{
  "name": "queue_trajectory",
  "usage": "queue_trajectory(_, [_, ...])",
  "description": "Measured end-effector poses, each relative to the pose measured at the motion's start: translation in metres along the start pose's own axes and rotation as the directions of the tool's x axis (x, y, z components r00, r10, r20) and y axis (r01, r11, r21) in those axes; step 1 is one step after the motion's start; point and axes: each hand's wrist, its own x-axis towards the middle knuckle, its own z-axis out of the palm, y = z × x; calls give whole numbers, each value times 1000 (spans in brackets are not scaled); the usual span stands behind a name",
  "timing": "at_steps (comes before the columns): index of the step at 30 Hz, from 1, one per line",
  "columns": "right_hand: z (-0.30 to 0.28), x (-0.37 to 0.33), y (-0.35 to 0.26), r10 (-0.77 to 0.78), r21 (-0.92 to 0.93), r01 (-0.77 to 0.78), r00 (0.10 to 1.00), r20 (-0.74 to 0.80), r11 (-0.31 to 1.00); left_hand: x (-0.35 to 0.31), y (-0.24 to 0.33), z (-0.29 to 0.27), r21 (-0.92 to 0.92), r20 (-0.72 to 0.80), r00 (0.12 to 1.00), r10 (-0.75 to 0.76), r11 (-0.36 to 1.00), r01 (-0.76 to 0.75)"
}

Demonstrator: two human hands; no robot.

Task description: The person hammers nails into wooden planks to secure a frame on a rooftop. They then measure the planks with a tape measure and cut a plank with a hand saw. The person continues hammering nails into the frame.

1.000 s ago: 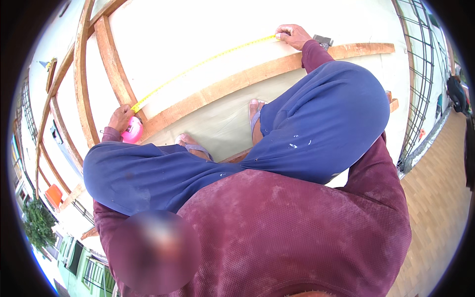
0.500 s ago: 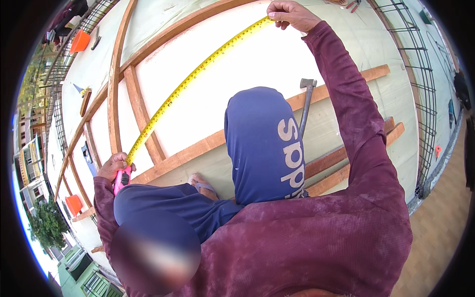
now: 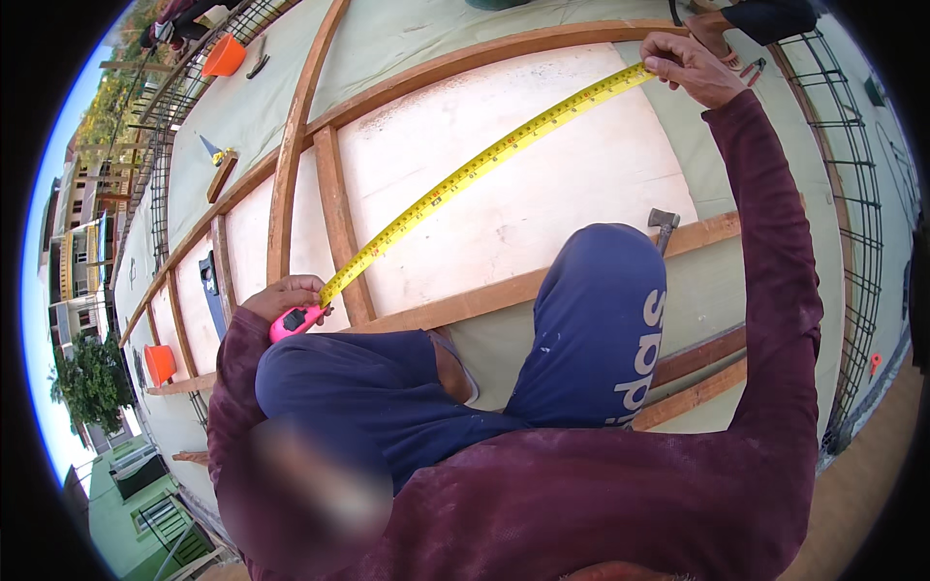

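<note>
My left hand (image 3: 289, 293) is closed round the pink case of a tape measure (image 3: 294, 322), close above my bent left knee. From the case a yellow tape blade (image 3: 484, 160) runs up to the right, bowed, over a pale board (image 3: 523, 218) and a wooden frame (image 3: 465, 305). At the far right my right hand (image 3: 699, 70) pinches the blade's free end between thumb and fingers, arm stretched out. Below the blade's right half, an axe (image 3: 665, 221) lies by a frame timber, its handle mostly hidden behind my right knee.
Wire-tied rebar cages (image 3: 857, 208) border both sides. Another person's foot (image 3: 712, 31) is just beyond my right hand, near red-handled pliers (image 3: 753, 72). Orange buckets (image 3: 225, 56) and a blue-and-black tool (image 3: 210, 290) lie to the left. Loose timbers (image 3: 702, 382) rest beside my right leg.
My view has shifted, so most things sit lower and further right. The tape is still stretched between both hands. Another person's foot and leg have come into view at the top right.
</note>
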Motion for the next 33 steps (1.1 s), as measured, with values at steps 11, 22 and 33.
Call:
queue_trajectory(11, [79,48,75,319,-186,-309,947,25,933,151,90,-142,560,-114,962,247,816,-143])
queue_trajectory(22, [191,187,179,334,-305,-402,908,-252,864,290,105,-277,827,-378,698,608,561,-41])
queue_trajectory(33, [223,216,214,433,-298,-503,859,-272,811,314,113,-244,737,-675,478,562,544,402])
